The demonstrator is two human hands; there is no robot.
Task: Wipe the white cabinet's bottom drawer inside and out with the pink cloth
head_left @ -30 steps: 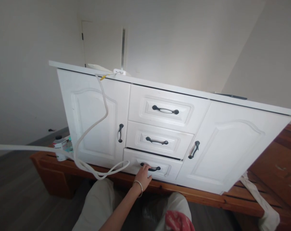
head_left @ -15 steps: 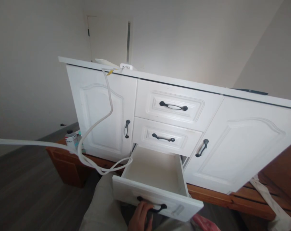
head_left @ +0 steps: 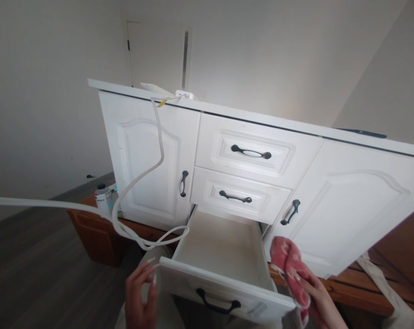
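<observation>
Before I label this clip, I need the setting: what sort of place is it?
Probably a room in a home: a white wooden sideboard with doors and drawers, its bottom drawer open, grey wood-look flooring, and a plain white door behind.

- A white cable (head_left: 148, 171) hangs from the cabinet top, loops down across the left door (head_left: 147, 169) and runs off to the left edge;
- a small white device (head_left: 184, 94) sits on the cabinet top at the far left;
- a bottle (head_left: 102, 197) with a dark cap stands on the wooden frame (head_left: 97, 228) left of the cabinet;
- the two upper drawers (head_left: 251, 153) are closed, each with a dark handle;
- a pale cloth strap (head_left: 385, 285) lies on the wood at the right;
- grey floor (head_left: 39, 274) lies near left;
- a white door (head_left: 155, 55) stands in the far wall.
</observation>
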